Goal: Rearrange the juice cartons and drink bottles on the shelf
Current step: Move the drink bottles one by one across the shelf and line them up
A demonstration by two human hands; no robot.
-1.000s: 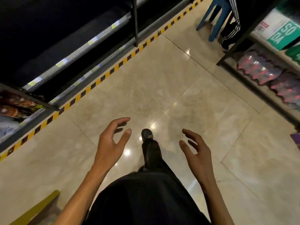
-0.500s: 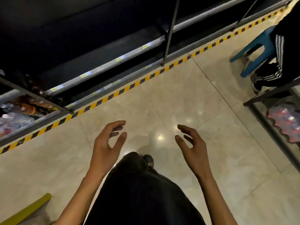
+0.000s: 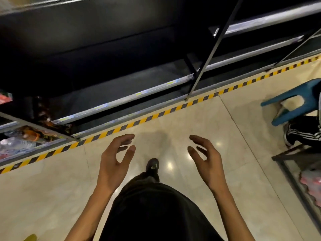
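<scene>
**Hands.** The left hand and right hand are held out over the floor, palms facing each other. Each grip is wide, the fingers loosely curved, and nothing is held.

**Shelf**. Low and dark, set behind striped tape. What is in the bay ahead cannot be made out.

**Bottles**. Found at the far left on the lowest level, well apart from both hands. They are clear, wrapped and blurred, so their long axis and the way the caps point cannot be told. No cartons can be identified.

**Step in hand (judged).** The stock is being approached and nothing has been picked yet. A turn to the left and a lowered stance are advised before any reach. Each bottle is best taken round its body and set upright, label toward the aisle.

**Also noted.** A stool and a rack of pink packs at the right.
</scene>
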